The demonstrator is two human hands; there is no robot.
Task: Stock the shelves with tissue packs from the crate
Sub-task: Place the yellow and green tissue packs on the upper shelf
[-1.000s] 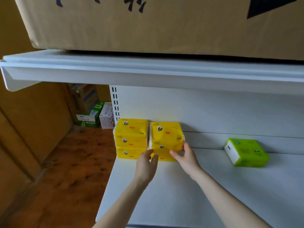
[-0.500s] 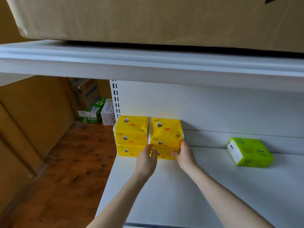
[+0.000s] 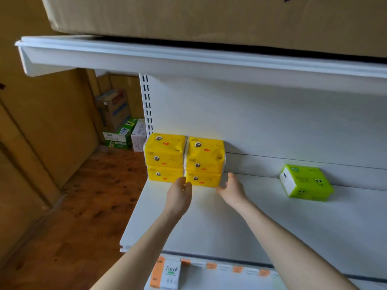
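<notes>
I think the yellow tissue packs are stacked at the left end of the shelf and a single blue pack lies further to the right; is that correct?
Not quite: the single pack further to the right is green, not blue, as the head view shows. The yellow tissue packs are indeed stacked at the left end of the shelf.

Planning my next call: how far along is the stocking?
Done: two yellow stacks stand together at back left of the shelf; a green pack lies apart. In hand: nothing; left hand and right hand sit open at the right stack's base. Left: bare shelf between; crate out of view.
</notes>
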